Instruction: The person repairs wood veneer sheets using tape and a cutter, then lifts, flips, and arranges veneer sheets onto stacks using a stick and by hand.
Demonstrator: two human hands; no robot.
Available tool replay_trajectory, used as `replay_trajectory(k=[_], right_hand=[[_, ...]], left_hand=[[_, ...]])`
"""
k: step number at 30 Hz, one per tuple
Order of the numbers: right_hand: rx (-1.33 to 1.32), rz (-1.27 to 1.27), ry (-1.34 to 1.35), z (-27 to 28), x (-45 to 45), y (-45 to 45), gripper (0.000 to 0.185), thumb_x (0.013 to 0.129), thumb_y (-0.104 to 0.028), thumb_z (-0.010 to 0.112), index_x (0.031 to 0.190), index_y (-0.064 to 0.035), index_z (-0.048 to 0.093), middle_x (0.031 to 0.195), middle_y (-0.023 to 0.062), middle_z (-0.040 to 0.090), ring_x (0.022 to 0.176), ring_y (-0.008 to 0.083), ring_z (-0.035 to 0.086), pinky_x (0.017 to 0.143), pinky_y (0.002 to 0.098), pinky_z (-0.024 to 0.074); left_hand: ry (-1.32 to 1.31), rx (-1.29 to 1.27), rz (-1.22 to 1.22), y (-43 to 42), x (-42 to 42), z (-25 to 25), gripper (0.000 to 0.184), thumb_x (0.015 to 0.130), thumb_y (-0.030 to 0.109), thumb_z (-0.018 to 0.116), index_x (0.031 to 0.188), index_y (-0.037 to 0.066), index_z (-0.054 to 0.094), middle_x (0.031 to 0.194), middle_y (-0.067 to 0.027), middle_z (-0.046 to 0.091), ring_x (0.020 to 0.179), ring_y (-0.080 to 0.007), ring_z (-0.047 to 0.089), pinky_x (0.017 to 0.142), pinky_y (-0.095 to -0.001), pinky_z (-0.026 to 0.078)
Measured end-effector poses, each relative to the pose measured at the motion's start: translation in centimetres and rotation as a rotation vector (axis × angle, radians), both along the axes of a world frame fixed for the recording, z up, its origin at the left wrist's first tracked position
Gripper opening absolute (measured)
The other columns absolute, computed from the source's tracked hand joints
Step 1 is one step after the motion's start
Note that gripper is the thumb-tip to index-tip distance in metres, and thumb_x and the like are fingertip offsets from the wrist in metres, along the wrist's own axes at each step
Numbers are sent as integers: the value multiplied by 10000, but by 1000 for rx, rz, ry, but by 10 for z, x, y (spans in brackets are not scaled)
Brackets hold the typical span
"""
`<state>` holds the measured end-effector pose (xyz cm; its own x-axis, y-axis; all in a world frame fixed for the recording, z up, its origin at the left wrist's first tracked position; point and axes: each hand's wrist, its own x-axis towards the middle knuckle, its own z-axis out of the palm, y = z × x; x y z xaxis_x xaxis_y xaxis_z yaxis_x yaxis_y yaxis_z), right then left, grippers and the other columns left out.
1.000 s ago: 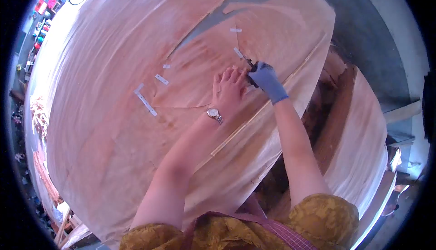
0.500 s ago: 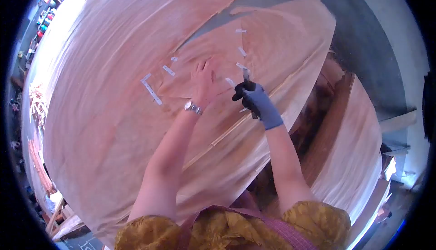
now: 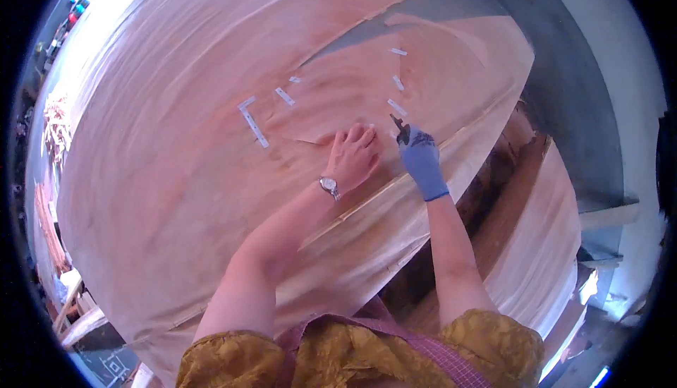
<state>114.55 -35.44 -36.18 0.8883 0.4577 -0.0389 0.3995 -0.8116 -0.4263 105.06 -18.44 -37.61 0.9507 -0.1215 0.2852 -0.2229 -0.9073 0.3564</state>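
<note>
Blue-gloved right hand (image 3: 422, 160), fingers closed round dark tool (image 3: 399, 124); left hand (image 3: 353, 159), fingers half-open, loosely bent, on sheet (image 3: 204, 204).

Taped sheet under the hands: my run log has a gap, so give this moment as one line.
left hand: bare, on sheet | right hand: gloved, holding dark tool | white tape strips: on sheet

Coloured items (image 3: 80, 5): small, red and green, far to my upper left, too blurred to name
Pale strips (image 3: 55, 125): tangled, at my far left
Plank (image 3: 610, 216): off to my right
White line marks (image 3: 114, 367): low on my left
</note>
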Motion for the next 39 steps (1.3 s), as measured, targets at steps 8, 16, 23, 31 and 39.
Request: replay_trajectory(k=[8,16,23,31,39], right_hand=[[534,-81,827,24,-35,132,246,866,-237,671,923,-11,593,756,119,671,606,174,658,468,303,475],[199,-52,388,-34,-44,104,339,828,-315,667,866,19,621,731,166,663,623,274,643,553,369,501],[509,-342,522,-46,-86,90,249,842,-251,643,834,-2,633,701,131,658,587,219,630,546,367,498],[829,-243,626,10,-76,142,152,882,-180,642,952,-54,595,691,23,611,516,104,540,456,252,414],[-91,176,133,-3,-24,274,503,762,-432,734,1067,-58,592,1065,152,682,962,346,658,810,438,506]], left_hand=[[-172,-532,632,88,-43,6,527,792,6,563,1308,107,526,1155,-141,597,1102,-311,548,892,-403,436],[60,-53,282,65,-80,9,592,815,216,640,1380,182,467,1400,-89,473,1321,-276,409,1056,-540,291],[107,7,254,63,-82,5,644,824,304,661,1422,250,427,1453,-100,401,1356,-329,344,1083,-571,238],[24,-123,326,95,-91,-6,594,840,306,631,1392,163,465,1435,-116,428,1351,-317,355,1086,-535,263],[-29,-54,454,120,-102,-15,569,816,335,613,1311,69,524,1399,-125,479,1330,-302,393,1063,-488,292]])
